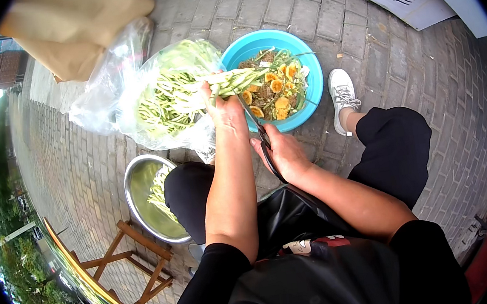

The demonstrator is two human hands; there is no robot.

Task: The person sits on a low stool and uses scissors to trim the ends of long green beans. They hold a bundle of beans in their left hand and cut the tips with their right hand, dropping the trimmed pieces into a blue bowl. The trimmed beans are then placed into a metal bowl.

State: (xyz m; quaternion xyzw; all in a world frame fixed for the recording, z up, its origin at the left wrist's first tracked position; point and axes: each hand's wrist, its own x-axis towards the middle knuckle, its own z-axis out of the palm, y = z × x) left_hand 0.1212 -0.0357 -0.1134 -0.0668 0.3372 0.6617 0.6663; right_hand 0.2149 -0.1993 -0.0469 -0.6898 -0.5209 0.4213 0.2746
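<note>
My left hand is closed around a bunch of green beans, whose ends point right over a blue plastic basin. In my right hand is a pair of scissors with black handles; its blades reach up to the beans beside my left hand. How far apart the blades are is hard to tell. The basin holds scraps, with orange-yellow slices and brown fibrous bits among them. A clear plastic bag full of green beans lies to the left, partly behind my left hand.
A steel bowl with water and beans stands by my left knee. Below it is a folding wooden stool or table frame. Brown paper or card lies at upper left, a white metal cabinet at upper right. Brick paving runs underneath.
</note>
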